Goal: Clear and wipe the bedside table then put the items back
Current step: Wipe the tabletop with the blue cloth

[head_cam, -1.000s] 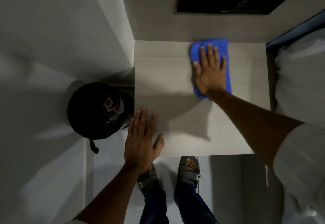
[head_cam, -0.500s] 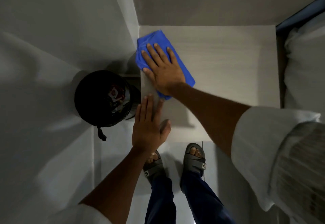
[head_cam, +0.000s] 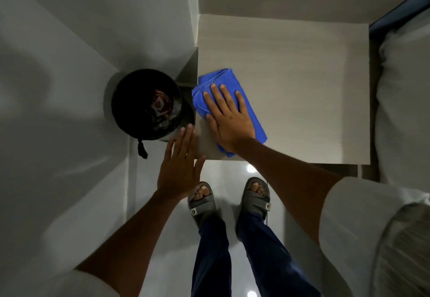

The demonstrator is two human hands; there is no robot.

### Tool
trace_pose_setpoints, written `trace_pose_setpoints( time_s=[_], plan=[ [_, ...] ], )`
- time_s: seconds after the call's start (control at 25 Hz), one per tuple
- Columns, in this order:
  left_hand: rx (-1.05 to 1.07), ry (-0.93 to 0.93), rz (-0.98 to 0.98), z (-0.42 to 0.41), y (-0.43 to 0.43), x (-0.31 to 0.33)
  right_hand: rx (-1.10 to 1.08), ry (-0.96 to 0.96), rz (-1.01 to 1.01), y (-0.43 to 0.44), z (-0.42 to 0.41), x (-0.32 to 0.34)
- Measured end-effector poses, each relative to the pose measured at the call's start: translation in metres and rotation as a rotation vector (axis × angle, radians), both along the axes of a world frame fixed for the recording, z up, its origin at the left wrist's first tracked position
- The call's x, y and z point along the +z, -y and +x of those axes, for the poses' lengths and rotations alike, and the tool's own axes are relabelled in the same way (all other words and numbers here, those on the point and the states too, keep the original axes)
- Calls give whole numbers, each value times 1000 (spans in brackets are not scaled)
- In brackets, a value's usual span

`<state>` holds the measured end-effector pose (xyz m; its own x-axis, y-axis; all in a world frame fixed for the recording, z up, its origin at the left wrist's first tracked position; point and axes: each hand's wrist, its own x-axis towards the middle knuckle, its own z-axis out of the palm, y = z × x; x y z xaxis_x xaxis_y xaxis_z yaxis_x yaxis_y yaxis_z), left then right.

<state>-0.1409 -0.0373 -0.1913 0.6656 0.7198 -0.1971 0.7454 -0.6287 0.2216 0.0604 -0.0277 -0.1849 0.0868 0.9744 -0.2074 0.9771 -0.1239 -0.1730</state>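
The folded bright blue fabric cloth (head_cam: 220, 78) is plain, without print. The square pale beige tabletop (head_cam: 302, 82) carries fine horizontal grain streaks. The round black bin (head_cam: 126, 101) holds a red-and-white wrapper (head_cam: 160, 105). The grey strap sandals (head_cam: 203, 207) sit below navy trousers (head_cam: 211, 261). The bedding (head_cam: 404, 110) is white, and the glossy floor tiles (head_cam: 160, 226) are pale grey.

The right grip (head_cam: 229, 121) presses flat on a folded blue cloth (head_cam: 221, 77) near the desk's (head_cam: 290, 75) front-left corner. The left grip (head_cam: 179, 168), fingers straight, overlaps that corner beside a black bin (head_cam: 124, 110).
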Motion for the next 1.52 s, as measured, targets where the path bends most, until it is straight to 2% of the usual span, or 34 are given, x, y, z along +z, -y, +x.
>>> trace_pose_setpoints(
  time_s=[0.16, 0.4, 0.68, 0.88, 1.04, 1.2, 1.52],
  plan=[
    [44, -66, -4, -15, 9, 8, -2, -22, 12, 17, -19, 0],
    [6, -55, -37, -2, 12, 21, 40, -43, 18, 54, -19, -1],
    [-193, -20, 41, 60, 5, 16, -244, 0, -22, 99, 46, -2],
    [-221, -79, 97, 88, -5, 13, -488, 25, -61, 156, 110, 3],
    [-221, -88, 53, 96, -27, 8, -649, 13, -128, 195, 164, 12],
    [-239, -132, 4, 95, -34, 3, -646, -6, -170, 180, 202, 14],
    [-295, -96, 56, 96, -33, 4, -621, -8, -153, 76, 258, 6]
  ],
)
